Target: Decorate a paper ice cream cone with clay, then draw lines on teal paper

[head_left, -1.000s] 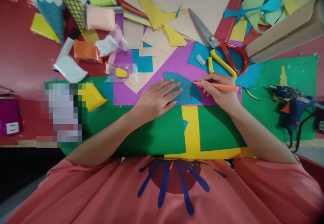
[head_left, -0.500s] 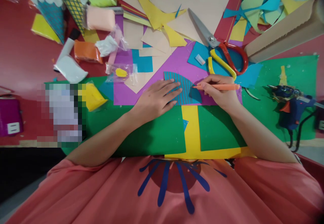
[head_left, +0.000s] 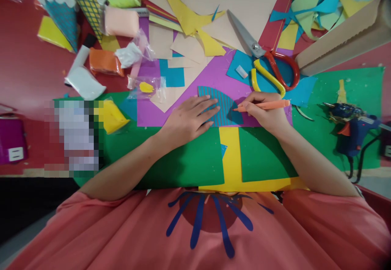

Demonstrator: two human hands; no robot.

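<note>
A blue paper piece (head_left: 224, 105) with a curved edge and dark stripes lies on a purple sheet (head_left: 214, 72). My left hand (head_left: 192, 117) rests flat over its left part, fingers spread and pointing right. In my right hand (head_left: 267, 109) is an orange marker pen (head_left: 271, 104), pinched between thumb and fingers, its tip at the right part of the blue piece. The stripes cover the left and middle of the piece; part of it is hidden under my left fingers. Under the purple sheet is green paper (head_left: 183, 160) with a yellow strip (head_left: 231, 152).
Large scissors (head_left: 255, 48) with red and yellow handles lie behind my right hand. A blue glue gun (head_left: 354, 133) with a cord is at the right. Bagged clay (head_left: 105, 62) and decorated paper cones (head_left: 88, 11) sit at the back left. Paper scraps (head_left: 317, 7) pile at the back right.
The marker tip has shifted slightly down along the blue piece, with a further faint stripe near it. My left hand stays in place.
</note>
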